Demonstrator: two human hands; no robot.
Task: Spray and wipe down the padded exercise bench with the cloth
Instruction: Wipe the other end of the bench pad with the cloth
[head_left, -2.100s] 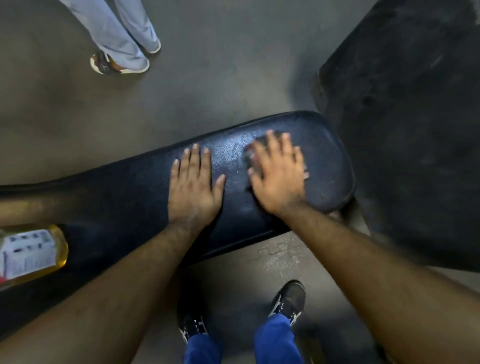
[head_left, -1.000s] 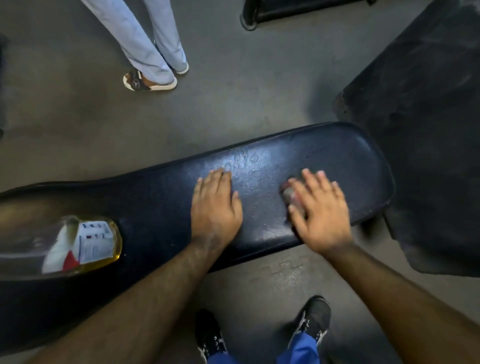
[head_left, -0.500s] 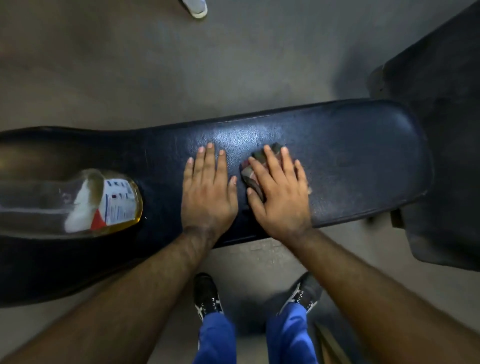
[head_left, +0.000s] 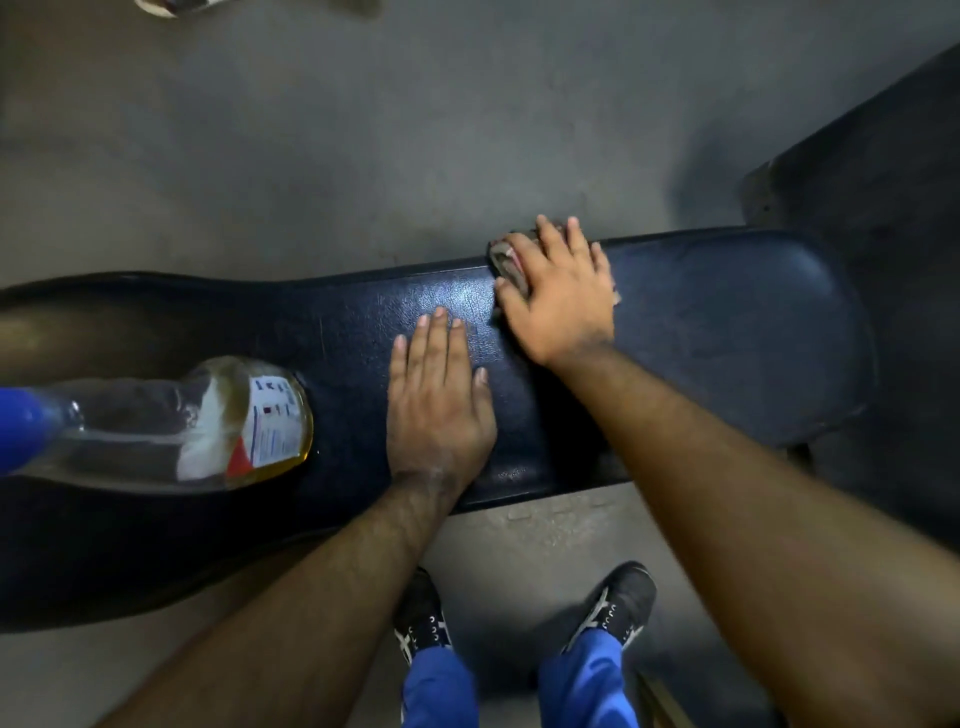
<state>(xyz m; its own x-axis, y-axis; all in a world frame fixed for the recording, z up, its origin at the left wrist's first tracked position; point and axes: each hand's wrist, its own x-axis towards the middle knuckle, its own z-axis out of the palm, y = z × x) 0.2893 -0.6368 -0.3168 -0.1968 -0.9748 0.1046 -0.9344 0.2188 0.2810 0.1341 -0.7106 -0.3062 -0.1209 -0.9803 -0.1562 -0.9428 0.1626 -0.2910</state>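
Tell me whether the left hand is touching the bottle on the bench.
Apart. The head view shows the left hand lying flat on the bench, with a strip of bare dark padding between it and the bottle.

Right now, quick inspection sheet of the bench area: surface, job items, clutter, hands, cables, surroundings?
Surface: dark padded bench, glossy sheen near the middle.
Job's things: cloth at the bench's far edge, mostly hidden under the right hand; bottle of yellowish liquid with a blue top, on the bench at left.
Clutter: nothing seen.
Hands: left hand flat on the bench, fingers straight; right hand pressing the cloth, fingers straight.
Cables: nothing seen.
Surroundings: grey floor; dark mat at right; the person's shoes below; another person's foot at the top edge.
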